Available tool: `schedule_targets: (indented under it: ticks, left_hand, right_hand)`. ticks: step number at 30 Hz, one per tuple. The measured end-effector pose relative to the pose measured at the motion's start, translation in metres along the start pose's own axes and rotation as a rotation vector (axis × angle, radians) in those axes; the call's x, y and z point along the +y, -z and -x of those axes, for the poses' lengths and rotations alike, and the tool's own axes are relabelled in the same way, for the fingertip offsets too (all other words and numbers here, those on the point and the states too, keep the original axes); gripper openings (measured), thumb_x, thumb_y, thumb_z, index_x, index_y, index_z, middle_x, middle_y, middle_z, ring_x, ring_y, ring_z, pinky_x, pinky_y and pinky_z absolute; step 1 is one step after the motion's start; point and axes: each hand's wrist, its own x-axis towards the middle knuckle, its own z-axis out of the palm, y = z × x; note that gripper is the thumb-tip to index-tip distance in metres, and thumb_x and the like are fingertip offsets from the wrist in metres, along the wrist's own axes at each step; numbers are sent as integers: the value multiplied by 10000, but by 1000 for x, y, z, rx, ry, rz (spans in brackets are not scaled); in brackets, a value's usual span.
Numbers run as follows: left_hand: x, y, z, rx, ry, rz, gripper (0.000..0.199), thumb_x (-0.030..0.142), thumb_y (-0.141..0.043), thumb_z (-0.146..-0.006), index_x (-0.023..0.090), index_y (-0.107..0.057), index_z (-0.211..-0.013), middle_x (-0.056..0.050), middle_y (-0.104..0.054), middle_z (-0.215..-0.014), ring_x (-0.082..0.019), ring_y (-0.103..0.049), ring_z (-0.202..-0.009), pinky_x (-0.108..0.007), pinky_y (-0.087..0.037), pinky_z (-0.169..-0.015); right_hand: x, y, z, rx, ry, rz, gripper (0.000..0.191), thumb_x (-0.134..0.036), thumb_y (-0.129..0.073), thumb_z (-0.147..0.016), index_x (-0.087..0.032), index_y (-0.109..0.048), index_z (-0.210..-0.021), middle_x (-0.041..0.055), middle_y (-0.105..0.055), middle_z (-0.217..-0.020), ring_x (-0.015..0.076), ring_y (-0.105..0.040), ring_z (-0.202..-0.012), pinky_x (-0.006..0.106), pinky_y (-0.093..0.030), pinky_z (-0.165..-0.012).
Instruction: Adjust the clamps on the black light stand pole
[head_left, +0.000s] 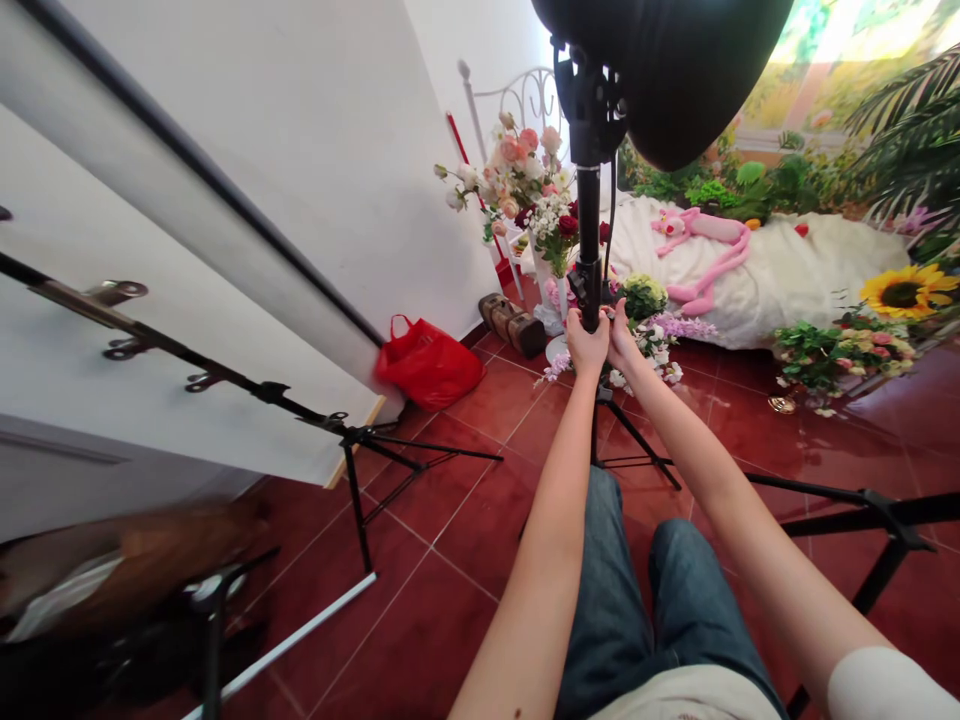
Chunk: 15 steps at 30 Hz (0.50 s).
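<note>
A black light stand [590, 225] rises upright in front of me, with a large black lamp reflector [697, 75] at its top. My left hand [587, 343] is closed around the pole just below a clamp knob. From the other side my right hand [619, 340] grips the same stand, its thumb pointing up. Its other fingers are partly hidden. A cable [612, 220] hangs down along the pole. Below my hands, the stand's legs [637, 435] spread over the red tiles.
At left, a backdrop stand [364, 435] with clips stands by a red bag [429, 362]. Behind the pole are flowers [525, 165], a brown case [512, 325] and a white-draped bed [810, 270] with a pink plush toy [709, 235]. Another black tripod [874, 515] stands at right.
</note>
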Motion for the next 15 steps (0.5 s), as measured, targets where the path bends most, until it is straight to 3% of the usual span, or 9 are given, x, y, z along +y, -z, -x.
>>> schedule_targets:
  ticks: [6,9,15]
  left_hand:
    - [-3,-1,0,-5,-3,-30,194,343,-655,-843,221,-513,-896,-59,-677,-925,-203,-665,-894,-328,-525,-855]
    - [-7,-1,-1,-12,-9,-36,205,358,-659,-848,224,-516,-907,-46,-667,-903,-195,-660,-871,-320,-525,-831]
    - [-11,-1,-4,-28,-43,-45,208,351,-678,-845,220,-528,-903,-56,-648,-926,-216,-648,-982,-350,-502,-913]
  right_hand:
    - [13,-2,-13,76,35,-121,683,-904,-406,-764,-235,-528,-821,41,-650,-773,201,-683,-814,346,-600,-738]
    - [16,0,-20,79,43,-39,685,-904,-391,-763,-237,-535,-828,38,-626,-762,196,-662,-798,340,-592,-729]
    - [14,2,-29,133,66,24,563,-797,-526,-783,-236,-489,-742,11,-550,-687,171,-602,-714,316,-573,-687]
